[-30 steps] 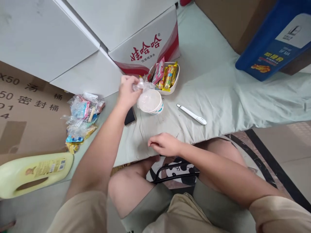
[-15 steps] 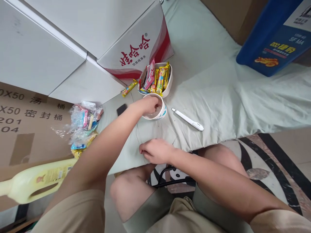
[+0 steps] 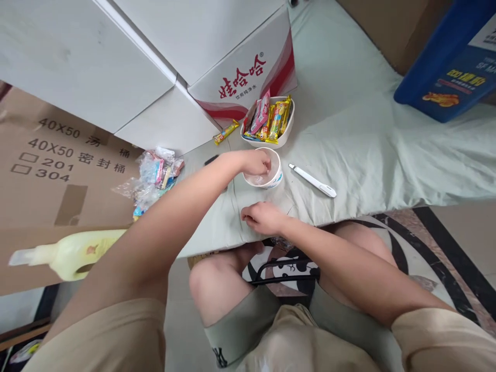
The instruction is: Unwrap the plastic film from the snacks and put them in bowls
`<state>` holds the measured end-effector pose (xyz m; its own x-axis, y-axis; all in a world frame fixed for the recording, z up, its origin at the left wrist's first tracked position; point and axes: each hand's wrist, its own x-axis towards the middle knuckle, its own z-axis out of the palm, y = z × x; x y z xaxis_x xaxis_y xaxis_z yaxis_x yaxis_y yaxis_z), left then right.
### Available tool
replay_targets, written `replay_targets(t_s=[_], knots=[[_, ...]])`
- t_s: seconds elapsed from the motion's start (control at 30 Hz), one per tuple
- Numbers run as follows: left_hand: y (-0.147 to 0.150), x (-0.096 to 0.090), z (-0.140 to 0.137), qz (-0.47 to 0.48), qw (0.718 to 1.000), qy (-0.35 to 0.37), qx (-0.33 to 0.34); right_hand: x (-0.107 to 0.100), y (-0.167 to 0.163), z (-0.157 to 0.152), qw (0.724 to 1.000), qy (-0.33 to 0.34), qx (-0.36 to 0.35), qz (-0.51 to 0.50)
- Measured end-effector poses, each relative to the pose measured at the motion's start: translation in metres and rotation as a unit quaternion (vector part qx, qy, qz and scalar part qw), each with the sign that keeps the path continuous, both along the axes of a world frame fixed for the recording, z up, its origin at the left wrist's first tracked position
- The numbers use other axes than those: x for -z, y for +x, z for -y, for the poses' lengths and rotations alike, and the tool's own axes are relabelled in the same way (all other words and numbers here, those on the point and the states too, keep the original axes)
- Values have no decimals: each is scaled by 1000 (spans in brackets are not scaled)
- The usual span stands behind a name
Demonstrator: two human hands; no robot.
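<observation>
My left hand (image 3: 257,162) reaches over the rim of a white paper cup (image 3: 277,178) with blue print. Its fingers are bent down inside the cup, and what they pinch, if anything, is hidden. Something clear, which I cannot make out, lies at the cup's bottom. Nearer to me, my right hand (image 3: 264,217) rests curled on the pale green cloth (image 3: 217,227); its palm is out of sight. Just behind the cup stands a white bowl (image 3: 287,135) of yellow and pink wrapped snack sticks (image 3: 276,121). A white utility knife (image 3: 312,181) lies right of the cup.
One yellow snack stick (image 3: 226,133) lies left of the bowl, by a white carton (image 3: 248,77). A dark object (image 3: 211,159) is partly behind my left forearm. Crumpled wrappers (image 3: 157,173), a pale yellow bottle (image 3: 77,253) and a brown carton (image 3: 42,201) are left; a blue container (image 3: 430,93) stands right.
The view has shifted, so the objects on the cloth appear farther right. My left hand stays in the cup, and my right hand stays curled at the cloth's front edge.
</observation>
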<state>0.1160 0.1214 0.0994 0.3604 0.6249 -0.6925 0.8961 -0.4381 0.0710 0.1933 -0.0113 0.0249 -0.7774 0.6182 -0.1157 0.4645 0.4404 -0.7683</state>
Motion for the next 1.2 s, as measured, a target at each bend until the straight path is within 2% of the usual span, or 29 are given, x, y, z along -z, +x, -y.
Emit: replay_targets(t_s=[0.07, 0.13, 0.2, 0.27, 0.3, 0.37, 0.43, 0.47, 0.5, 0.57, 0.63, 0.7, 0.87, 1.0, 1.2], knots=[[-5, -11, 6, 15, 999, 28, -3, 1, -4, 0, 1000, 5, 3, 0], [-13, -23, 15, 61, 993, 102, 6, 1, -5, 0, 1000, 11, 15, -6], [-22, -32, 26, 140, 970, 198, 2, -3, 2, 1, 999, 22, 31, -38], [-35, -33, 40, 217, 941, 260, -2, -11, 19, 3, 991, 43, 67, -112], [-42, -30, 48, 240, 935, 261, 2, -15, 31, 2, 980, 55, 110, -158], [-55, -15, 63, 249, 942, 222, 34, -23, 57, -6, 938, 83, 250, -225], [-65, 4, 77, 224, 952, 206, 41, -27, 78, -27, 886, 118, 396, -212], [-69, 14, 82, 222, 951, 212, 38, -27, 85, -43, 874, 143, 428, -179], [-72, 23, 85, 228, 946, 228, 34, -25, 90, -60, 873, 174, 433, -138], [-76, 34, 89, 251, 931, 264, 22, -19, 90, -98, 893, 238, 380, -47], [-79, 39, 88, 270, 918, 290, 12, -11, 83, -128, 910, 280, 303, 38], [-83, 38, 84, 270, 915, 299, 10, -5, 75, -146, 912, 304, 257, 95], [-84, 39, 72, 255, 919, 301, 16, 3, 63, -155, 889, 349, 263, 135], [-75, 46, 62, 264, 913, 310, 4, 5, 64, -157, 890, 327, 284, 145], [-65, 52, 48, 282, 903, 323, 1, 6, 100, -159, 878, 308, 335, 146]])
